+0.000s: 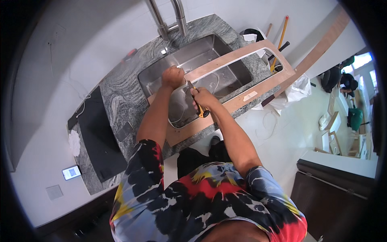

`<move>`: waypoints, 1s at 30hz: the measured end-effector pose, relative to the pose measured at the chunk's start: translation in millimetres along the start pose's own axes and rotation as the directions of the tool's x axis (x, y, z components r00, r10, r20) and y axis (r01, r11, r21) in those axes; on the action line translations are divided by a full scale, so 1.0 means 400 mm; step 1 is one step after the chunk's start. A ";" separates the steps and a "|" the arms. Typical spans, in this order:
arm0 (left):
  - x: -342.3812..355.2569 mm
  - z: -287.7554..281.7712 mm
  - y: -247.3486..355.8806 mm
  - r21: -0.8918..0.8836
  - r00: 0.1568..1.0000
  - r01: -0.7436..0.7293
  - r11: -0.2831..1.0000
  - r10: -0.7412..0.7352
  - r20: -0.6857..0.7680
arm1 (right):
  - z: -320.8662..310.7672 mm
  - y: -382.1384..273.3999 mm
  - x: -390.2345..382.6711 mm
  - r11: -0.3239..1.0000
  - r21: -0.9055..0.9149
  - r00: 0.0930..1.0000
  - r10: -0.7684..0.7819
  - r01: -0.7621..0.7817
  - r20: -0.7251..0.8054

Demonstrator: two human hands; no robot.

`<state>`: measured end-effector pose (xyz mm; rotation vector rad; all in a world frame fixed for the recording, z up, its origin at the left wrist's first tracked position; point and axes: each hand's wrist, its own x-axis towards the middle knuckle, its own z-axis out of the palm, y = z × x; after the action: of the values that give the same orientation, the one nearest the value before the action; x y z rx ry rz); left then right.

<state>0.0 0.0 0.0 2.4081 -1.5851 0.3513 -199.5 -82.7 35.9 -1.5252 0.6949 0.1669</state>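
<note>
A long wooden frame (250, 97) with a rounded cutout lies slantwise across the steel sink (215, 42). White edging lines part of the cutout. My left hand (173, 77) is closed in a fist at the frame's far rail; its fingertips are hidden. Just right of it, my right hand (204, 99) is wrapped around a yellow-and-black utility knife (203, 112). The knife's blade end points up toward the cutout's edge, close to my left hand. A thin white strip (218, 82) curls loosely inside the cutout, over the basin.
Grey stone countertop (117, 99) surrounds the sink, with a tall faucet (171, 24) behind it. A black panel (98, 137) and a phone (71, 172) lie left. Yellow-handled tool (281, 40) and white plastic bag (296, 94) stand right. Another person (348, 82) is far right.
</note>
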 end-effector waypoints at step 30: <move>-0.402 -0.259 -0.116 -0.484 0.857 0.396 0.780 -0.503 -0.111 | 0.113 0.079 -0.203 0.952 0.247 0.886 -0.047 0.180 -0.462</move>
<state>-26.2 190.6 42.1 2.1831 -0.8209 0.1448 -266.6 -11.8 45.4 -1.3281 0.9484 -0.3810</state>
